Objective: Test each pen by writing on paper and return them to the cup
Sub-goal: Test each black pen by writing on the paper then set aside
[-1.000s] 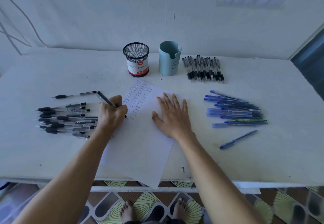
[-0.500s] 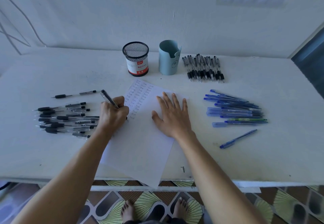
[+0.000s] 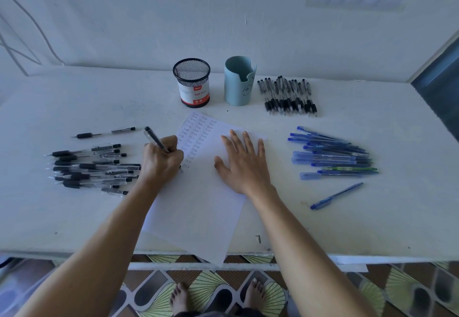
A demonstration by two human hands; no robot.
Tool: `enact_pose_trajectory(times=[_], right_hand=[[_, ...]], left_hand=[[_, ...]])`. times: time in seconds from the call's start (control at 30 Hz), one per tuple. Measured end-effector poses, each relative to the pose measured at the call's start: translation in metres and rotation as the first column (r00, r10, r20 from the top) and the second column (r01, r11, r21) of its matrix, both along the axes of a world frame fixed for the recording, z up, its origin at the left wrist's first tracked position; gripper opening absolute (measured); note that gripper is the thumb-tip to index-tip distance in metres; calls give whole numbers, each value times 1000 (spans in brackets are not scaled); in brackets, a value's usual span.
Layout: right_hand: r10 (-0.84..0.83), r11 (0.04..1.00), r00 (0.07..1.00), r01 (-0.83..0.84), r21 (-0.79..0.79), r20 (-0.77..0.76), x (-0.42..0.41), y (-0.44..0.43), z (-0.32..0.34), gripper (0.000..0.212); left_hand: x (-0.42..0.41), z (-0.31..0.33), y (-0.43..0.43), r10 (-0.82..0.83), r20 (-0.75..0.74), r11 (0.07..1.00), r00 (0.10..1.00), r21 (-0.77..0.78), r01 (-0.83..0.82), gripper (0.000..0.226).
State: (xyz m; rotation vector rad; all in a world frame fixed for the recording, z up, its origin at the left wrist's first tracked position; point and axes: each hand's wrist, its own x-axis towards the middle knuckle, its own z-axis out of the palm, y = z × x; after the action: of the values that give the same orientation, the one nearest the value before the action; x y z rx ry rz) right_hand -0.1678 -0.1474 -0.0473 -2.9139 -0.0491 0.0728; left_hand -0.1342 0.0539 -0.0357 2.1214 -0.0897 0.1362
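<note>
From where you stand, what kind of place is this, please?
Probably a room in a home: a plain white table against a bare wall, patterned floor tiles, and bare feet below.

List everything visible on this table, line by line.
table: one, white.
paper: one, white, centre, handwriting top left.
mesh cup: one, black, back centre.
plastic cup: one, light blue, right of mesh cup.
back pens: bunch, black, right of plastic cup.
left pens: pile, black, left of paper.
lone black pen: one, behind left pens.
blue pens: pile, blue, right of paper.
lone blue pen: one, nearer than blue pens.
left hand: grips held pen, black, on paper.
right hand: flat on paper.
</note>
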Motion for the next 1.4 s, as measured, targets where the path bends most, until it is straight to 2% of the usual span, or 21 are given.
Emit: enact_pose_trajectory(times=[0.33,0.43,0.53,0.67,0.7,0.8,0.93,1.1,1.27,1.33,1.4], right_hand=[[10,1000,999,-10,6,-43,4,-3,2,65],[31,997,997,-26,70,-70,6,-8,5,65],[15,995,999,-10,99,-44,3,-16,8,64],[-81,996,996,82,21,-39,-1,-32,7,61],[-98,995,994,98,8,-40,-3,-37,6,62],[-116,993,993,116,-3,-28,-5,-43,4,64],[-127,992,992,128,11,-22,-5,-42,4,65],[-134,991,991,134,20,-21,-5,-42,3,65],[-136,991,991,136,18,-20,-6,-42,1,66],[-135,991,991,135,19,-20,-5,-41,1,66],[-132,991,991,132,26,-12,-6,-42,1,65]], left_hand=[[1,-2,-1,-6,-5,1000,1000,-23,6,21],[1,-1,0,17,-10,999,1000,-36,-18,20],[4,2,2,107,-45,981,993,-161,-113,22],[5,3,4,93,-31,935,995,-341,-98,25],[7,0,5,88,-14,947,996,-310,-88,25],[12,0,5,116,-48,972,992,-199,-123,47],[14,3,0,56,-132,953,990,-287,-93,28],[7,7,-4,10,-162,962,987,-267,-54,30],[11,6,-6,19,-173,981,985,-188,-51,37],[14,11,-16,-23,-216,1000,976,-12,21,38],[16,17,-35,-81,-234,961,969,239,138,31]])
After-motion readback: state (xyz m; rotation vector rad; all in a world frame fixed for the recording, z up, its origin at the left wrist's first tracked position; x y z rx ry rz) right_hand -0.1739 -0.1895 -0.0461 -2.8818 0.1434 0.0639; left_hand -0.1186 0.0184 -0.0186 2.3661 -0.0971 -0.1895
